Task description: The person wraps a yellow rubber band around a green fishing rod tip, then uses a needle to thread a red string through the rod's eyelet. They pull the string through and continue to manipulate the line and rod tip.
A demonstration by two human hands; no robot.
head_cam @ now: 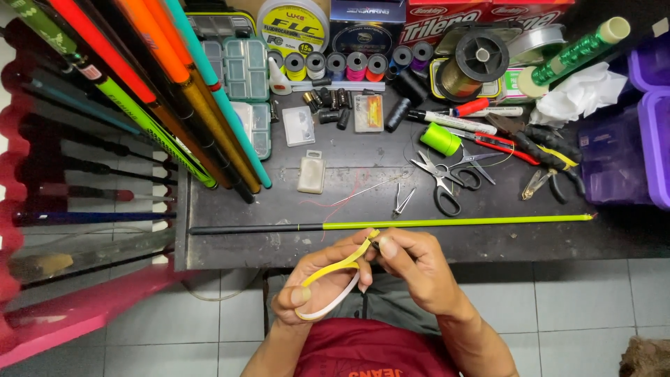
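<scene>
My left hand point(317, 283) holds a roll of yellow tape point(328, 297), thumb on its rim, just below the table's front edge. My right hand point(412, 269) pinches the free end of the tape strip point(349, 260) pulled off the roll. Right above both hands a long rod point(419, 224), black on the left and lime green on the right, lies along the dark table point(349, 164). A thin red thread point(335, 202) trails across the table near the rod.
Scissors point(443, 178), small clippers point(403, 200), pliers point(551, 157), a lime thread spool point(440, 138), a row of thread spools point(356, 64), small plastic boxes point(311, 172) and line reels point(478, 59) crowd the table. Coloured rods point(174, 91) lean at left. Purple bins point(645, 132) stand at right.
</scene>
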